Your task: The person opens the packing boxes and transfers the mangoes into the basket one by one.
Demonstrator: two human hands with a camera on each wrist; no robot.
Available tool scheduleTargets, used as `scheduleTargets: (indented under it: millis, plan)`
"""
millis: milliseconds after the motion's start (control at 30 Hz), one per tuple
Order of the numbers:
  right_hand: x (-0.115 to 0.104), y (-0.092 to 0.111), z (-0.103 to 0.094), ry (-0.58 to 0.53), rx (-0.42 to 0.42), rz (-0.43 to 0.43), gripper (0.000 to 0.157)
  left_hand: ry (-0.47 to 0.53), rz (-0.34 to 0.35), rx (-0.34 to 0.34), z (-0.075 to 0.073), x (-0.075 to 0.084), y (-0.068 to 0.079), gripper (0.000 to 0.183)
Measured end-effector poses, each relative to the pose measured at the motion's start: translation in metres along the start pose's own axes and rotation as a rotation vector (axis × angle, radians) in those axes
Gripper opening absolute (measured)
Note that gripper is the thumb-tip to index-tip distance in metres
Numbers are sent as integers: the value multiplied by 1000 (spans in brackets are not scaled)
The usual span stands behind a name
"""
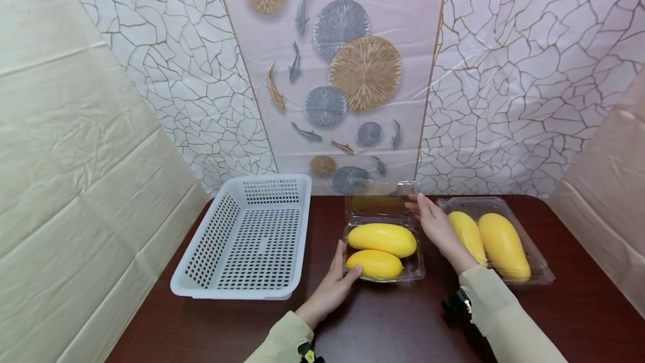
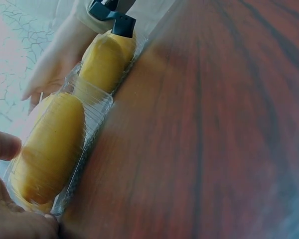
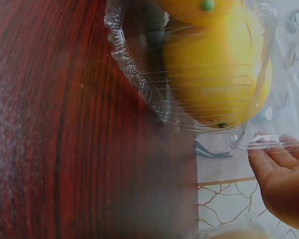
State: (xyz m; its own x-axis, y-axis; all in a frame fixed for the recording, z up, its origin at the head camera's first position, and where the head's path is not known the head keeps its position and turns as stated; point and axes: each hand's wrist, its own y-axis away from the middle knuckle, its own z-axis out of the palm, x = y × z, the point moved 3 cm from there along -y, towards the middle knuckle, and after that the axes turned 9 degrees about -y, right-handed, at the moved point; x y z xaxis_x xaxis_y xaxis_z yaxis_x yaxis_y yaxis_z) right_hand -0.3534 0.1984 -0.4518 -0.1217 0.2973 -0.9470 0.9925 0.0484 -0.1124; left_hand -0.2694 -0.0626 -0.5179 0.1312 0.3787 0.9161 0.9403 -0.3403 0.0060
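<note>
A clear plastic clamshell container (image 1: 414, 273) sits on the table, its see-through lid (image 1: 380, 206) raised at the back. Inside lie two smooth yellow mango-like fruits, a rear one (image 1: 382, 240) and a front one (image 1: 375, 264). My left hand (image 1: 330, 287) grips the container's left side, thumb over the front corner; the left wrist view shows that thumb (image 2: 9, 145) beside the fruit. My right hand (image 1: 437, 227) touches the lid's right edge with fingers extended. In the right wrist view the fingertips (image 3: 269, 147) show against the clear lid edge.
A white perforated plastic basket (image 1: 304, 234) stands on the left with nothing inside. On the right, a second clear container (image 1: 541, 273) holds two more yellow fruits (image 1: 504, 246). Patterned cloth (image 1: 514, 71) hangs behind the dark wooden table (image 1: 393, 324).
</note>
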Motion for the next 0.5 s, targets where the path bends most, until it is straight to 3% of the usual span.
scheduleTargets:
  millis: [133, 500]
  plan:
    - [2, -2, 0, 16, -4, 2, 79, -3, 10, 0, 0, 0, 0, 86]
    - [14, -6, 5, 10, -103, 89, 61, -30, -7, 9, -1, -1, 1, 85]
